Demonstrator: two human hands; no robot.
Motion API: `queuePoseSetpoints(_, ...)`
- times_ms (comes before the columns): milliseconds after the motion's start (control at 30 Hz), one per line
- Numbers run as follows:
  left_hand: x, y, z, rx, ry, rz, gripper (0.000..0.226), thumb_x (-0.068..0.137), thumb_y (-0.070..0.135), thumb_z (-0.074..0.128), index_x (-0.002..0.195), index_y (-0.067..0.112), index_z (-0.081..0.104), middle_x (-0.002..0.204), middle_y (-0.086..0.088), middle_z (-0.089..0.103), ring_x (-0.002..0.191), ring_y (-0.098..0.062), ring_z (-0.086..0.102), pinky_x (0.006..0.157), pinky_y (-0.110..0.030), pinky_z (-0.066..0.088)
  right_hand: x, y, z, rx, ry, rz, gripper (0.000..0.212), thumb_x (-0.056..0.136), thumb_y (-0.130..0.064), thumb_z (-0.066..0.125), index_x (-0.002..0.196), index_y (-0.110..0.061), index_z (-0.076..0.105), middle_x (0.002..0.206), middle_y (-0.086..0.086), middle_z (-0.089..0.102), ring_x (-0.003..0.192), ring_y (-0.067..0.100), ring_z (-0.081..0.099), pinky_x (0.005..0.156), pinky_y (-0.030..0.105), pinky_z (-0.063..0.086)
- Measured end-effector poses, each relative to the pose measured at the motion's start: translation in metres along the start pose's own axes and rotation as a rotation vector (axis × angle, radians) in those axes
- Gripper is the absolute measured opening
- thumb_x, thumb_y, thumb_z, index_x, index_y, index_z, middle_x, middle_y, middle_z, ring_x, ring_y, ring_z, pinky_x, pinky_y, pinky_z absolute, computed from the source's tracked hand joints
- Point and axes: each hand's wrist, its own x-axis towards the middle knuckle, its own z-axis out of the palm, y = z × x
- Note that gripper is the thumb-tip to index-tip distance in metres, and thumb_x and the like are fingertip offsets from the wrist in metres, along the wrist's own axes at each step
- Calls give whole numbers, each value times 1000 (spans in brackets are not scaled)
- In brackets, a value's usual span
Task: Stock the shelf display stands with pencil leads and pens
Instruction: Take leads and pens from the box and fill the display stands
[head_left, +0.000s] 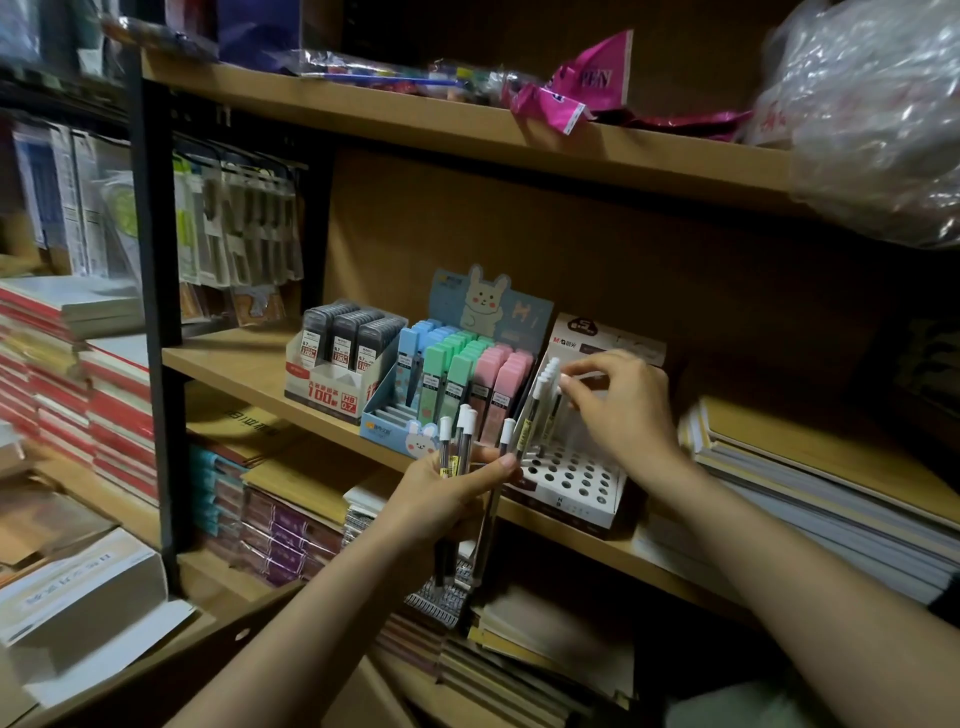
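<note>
The left hand (452, 493) grips a bundle of pens (460, 447), fingers curled round the barrels and thumb pressed across the front; their white caps fan out above the fingertips and the dark lower ends hang below the palm, past the shelf (249, 366) edge. The right hand (621, 410) sits up and to the right of it, thumb and forefinger pinching the white cap of a pen standing in the stand (571, 480), the other fingers loosely curled behind. That pen belongs to a short row (545, 395) leaning along the stand's left side, just left of the pinching fingertips. Below the right fingers the stand's holed white top lies mostly unfilled, its front edge just short of the shelf lip. Left of both hands, touching the stand, is the pastel lead box (457, 374) with a rabbit card, and beyond it the grey lead box (343, 353). Right of the right wrist, stacked notebooks (810, 478) lie near the stand. Above the fingers there is open room up to the upper shelf (467, 130).
</note>
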Motion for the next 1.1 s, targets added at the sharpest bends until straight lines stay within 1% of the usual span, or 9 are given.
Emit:
queuePoseSetpoints(133, -2, 0, -5, -22, 13, 3, 47, 72, 32, 79, 109, 8, 63, 53, 9, 51, 42, -4, 38, 39, -16, 31, -5, -1, 3, -36, 0, -20, 20, 89, -13, 69, 108, -14, 71, 108, 3, 64, 83, -2, 56, 70, 0, 44)
queuePoseSetpoints(200, -2, 1, -8, -16, 29, 7, 44, 74, 31, 79, 109, 8, 64, 53, 9, 52, 41, -4, 39, 38, -16, 31, -13, -1, -1, 22, 5, 18, 33, 89, -15, 68, 121, -19, 64, 113, 0, 54, 79, -6, 51, 67, -5, 39)
queuePoseSetpoints(333, -3, 2, -8, 5, 6, 27, 39, 72, 32, 81, 103, 12, 67, 58, 6, 53, 43, -4, 41, 40, -16, 32, -35, -14, -6, 214, -76, 0, 28, 87, -26, 69, 115, -29, 63, 100, -15, 61, 85, -8, 60, 66, 3, 46)
queuePoseSetpoints(500, -3, 4, 4, 102, -58, 70, 9, 77, 29, 77, 81, 23, 71, 52, 9, 51, 42, -5, 41, 39, -17, 32, -47, -27, 3, 311, -294, 77, 18, 81, -28, 77, 99, -29, 75, 81, -12, 72, 77, -4, 66, 65, 9, 49)
queuePoseSetpoints(633, -3, 8, 5, 57, 2, -44, 32, 87, 36, 67, 104, 10, 63, 52, 10, 52, 41, -3, 41, 39, -15, 33, -31, -23, -10, 345, -174, 80, 15, 82, -25, 75, 94, -30, 72, 80, -11, 72, 70, -4, 67, 63, 12, 52)
queuePoseSetpoints(767, 2, 9, -4, -184, 61, -175, 15, 94, 22, 51, 102, 11, 57, 69, 1, 54, 46, -6, 38, 41, -17, 26, -9, -11, -25, 264, -16, 61, 17, 82, -24, 74, 95, -23, 64, 88, -8, 70, 80, 4, 69, 71, 24, 59)
queuePoseSetpoints(833, 4, 9, -6, -254, 49, -183, 20, 95, 13, 42, 109, 9, 57, 71, -1, 58, 47, -7, 43, 43, -18, 29, -5, -6, -24, 225, 42, 49, 16, 83, -23, 74, 93, -18, 62, 89, -7, 68, 84, 6, 67, 74, 28, 59)
queuePoseSetpoints(967, 5, 10, -6, -257, -26, -173, 27, 91, 5, 49, 118, 6, 56, 79, -5, 59, 54, -9, 48, 46, -20, 40, -3, 0, -14, 187, 105, 14, 14, 85, -21, 73, 88, -16, 60, 82, -12, 64, 77, -5, 63, 66, 12, 52)
queuePoseSetpoints(1100, 5, 9, -8, -261, -115, -124, 48, 81, 3, 63, 127, 8, 51, 82, -6, 60, 64, -11, 54, 56, -22, 47, -2, 6, -10, 168, 146, 5, 15, 86, -21, 72, 88, -14, 60, 81, -11, 63, 75, -3, 62, 62, 5, 48)
